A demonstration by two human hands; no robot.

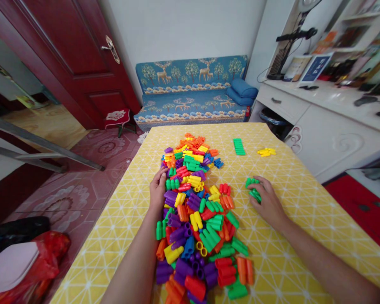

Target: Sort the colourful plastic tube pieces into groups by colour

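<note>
A long heap of plastic pieces [193,207] in green, purple, red, yellow, orange and blue runs down the middle of the yellow patterned table [126,211]. My left hand [158,188] rests against the heap's left edge, fingers together and touching pieces; what it grips, if anything, is hidden. To the right of the heap, my right hand [267,199] has its fingers round green pieces [255,193] just above or on the cloth. Farther back lie a flat row of green pieces [239,146] and a small group of yellow pieces [266,152].
Behind the table stands a blue sofa [190,103] with a deer pattern. A white cabinet [342,131] is at the right, with a red mat [357,211] below. At the left are a red door [76,50], a small stool [118,118] and bags [50,257] on the floor.
</note>
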